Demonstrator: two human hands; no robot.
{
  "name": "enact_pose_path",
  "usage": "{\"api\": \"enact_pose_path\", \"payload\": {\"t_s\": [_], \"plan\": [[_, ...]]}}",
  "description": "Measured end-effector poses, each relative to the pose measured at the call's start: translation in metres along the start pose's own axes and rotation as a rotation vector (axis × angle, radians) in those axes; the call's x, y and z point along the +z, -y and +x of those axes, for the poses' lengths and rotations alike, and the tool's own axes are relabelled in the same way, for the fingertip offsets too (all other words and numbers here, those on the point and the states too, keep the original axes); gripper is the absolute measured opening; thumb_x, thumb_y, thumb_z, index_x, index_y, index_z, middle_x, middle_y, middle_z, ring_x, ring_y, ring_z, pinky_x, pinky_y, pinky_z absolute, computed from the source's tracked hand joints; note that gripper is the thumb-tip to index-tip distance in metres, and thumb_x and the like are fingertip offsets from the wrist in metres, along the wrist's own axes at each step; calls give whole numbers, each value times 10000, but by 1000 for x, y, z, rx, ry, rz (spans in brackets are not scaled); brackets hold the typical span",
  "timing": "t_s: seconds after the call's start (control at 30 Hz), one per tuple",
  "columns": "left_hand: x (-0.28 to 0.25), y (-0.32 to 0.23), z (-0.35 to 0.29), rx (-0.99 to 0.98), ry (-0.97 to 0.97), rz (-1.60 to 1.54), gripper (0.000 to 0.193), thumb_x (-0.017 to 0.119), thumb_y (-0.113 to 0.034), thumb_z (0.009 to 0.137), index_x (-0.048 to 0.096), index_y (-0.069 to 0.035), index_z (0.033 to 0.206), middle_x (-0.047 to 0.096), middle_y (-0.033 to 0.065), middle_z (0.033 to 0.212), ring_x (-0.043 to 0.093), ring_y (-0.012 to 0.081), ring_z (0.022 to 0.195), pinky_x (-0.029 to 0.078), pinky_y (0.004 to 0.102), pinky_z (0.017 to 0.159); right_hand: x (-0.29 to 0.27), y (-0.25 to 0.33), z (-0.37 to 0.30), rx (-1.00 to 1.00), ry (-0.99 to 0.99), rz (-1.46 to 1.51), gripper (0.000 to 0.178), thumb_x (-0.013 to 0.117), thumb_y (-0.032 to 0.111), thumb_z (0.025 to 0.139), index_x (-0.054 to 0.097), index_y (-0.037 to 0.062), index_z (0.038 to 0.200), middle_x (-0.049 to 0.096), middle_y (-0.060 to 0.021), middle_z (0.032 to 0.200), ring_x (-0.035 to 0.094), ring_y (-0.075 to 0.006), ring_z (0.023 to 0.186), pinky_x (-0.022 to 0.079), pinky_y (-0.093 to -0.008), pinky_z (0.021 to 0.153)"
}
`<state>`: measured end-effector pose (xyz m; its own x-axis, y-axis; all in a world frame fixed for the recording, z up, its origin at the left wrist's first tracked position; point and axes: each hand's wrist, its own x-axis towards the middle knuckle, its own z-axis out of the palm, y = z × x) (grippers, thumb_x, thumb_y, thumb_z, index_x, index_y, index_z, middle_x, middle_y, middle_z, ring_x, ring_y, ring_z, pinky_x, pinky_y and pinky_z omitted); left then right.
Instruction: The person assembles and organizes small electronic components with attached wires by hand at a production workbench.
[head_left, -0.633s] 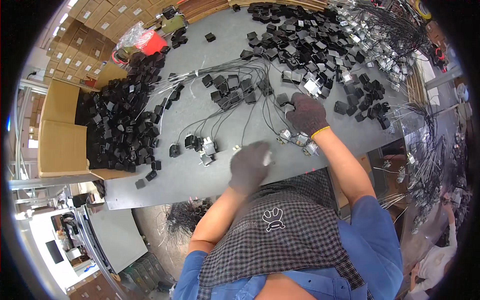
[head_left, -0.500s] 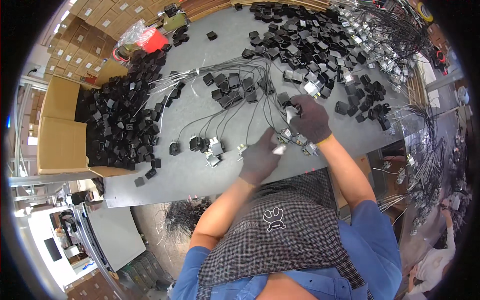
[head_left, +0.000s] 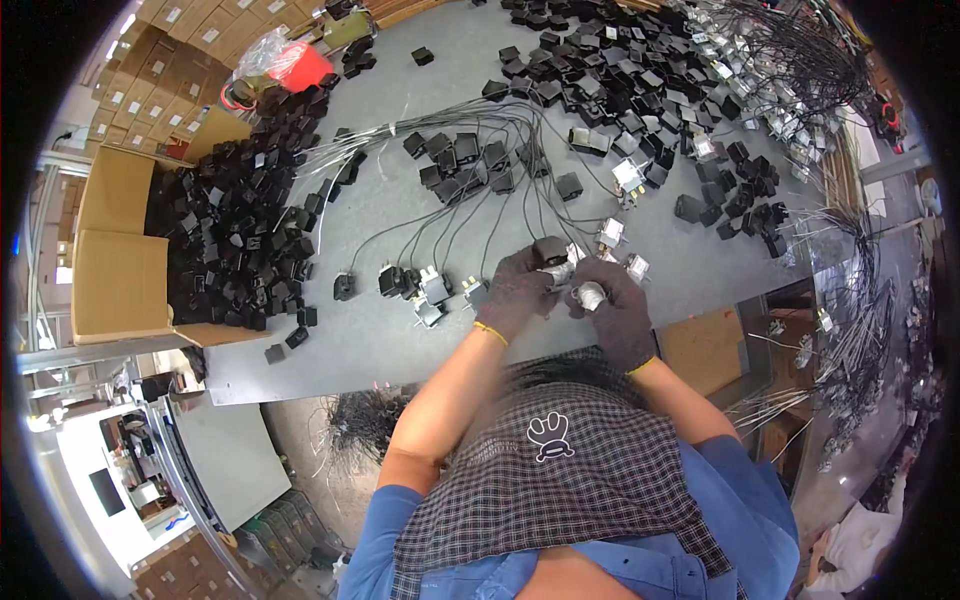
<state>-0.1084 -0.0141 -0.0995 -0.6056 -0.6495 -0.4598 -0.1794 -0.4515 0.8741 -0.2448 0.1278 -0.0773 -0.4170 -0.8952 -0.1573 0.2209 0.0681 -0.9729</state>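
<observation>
My left hand [head_left: 517,292], in a dark glove, is closed on a small black plastic housing [head_left: 548,250] just above the table's near edge. A silvery part [head_left: 567,265] shows between the two hands; I cannot tell whether it sits inside the housing. My right hand [head_left: 615,308], also gloved, is curled close beside it, its white-covered thumb tip uppermost; what its fingers grip is hidden. Silver blocks [head_left: 612,233] with prongs lie just beyond the right hand. Left of the left hand, several wired pieces, black and silver, rest near a silver pronged block [head_left: 432,287].
A bundle of thin black cables [head_left: 450,120] arches across the grey table [head_left: 390,215]. A tipped cardboard box [head_left: 120,285] spills black housings at left; another large heap of housings [head_left: 620,80] lies at the far right. Cable bundles [head_left: 860,300] hang at right.
My right hand has drawn nearer and to the left from the far parts. My left hand has lifted slightly toward it, with a black housing now at its fingers. The hands are together.
</observation>
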Motion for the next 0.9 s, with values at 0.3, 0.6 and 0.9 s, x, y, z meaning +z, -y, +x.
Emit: {"api": "enact_pose_path", "payload": {"t_s": [0.3,0.6,0.9], "plan": [[-14,34,9,146,-60,145,302,803,-160,919,747,-14,1178,767,45,969,700,161,830,569,325,746,26,-2,3,-370,-114,-682,545,721,44,945,542,44,1460,680,-187,1276,754,-314,1048,621,-418,899],[-24,29,0,448,-92,346,379,744,-197,921,683,-6,1243,744,117,1161,729,226,1019,584,362,890,13,14,-5,-378,-115,-886,678,742,68,859,515,21,1495,647,-260,1380,728,-379,1013,603,-460,884],[-40,6,-31,299,107,-470,717,708,-473,1019,514,26,1496,689,195,1347,680,299,1211,562,440,1053,-8,11,20,-491,-300,-946,589,755,73,889,592,56,1455,554,-262,1547,673,-439,1272,588,-458,994]]}}
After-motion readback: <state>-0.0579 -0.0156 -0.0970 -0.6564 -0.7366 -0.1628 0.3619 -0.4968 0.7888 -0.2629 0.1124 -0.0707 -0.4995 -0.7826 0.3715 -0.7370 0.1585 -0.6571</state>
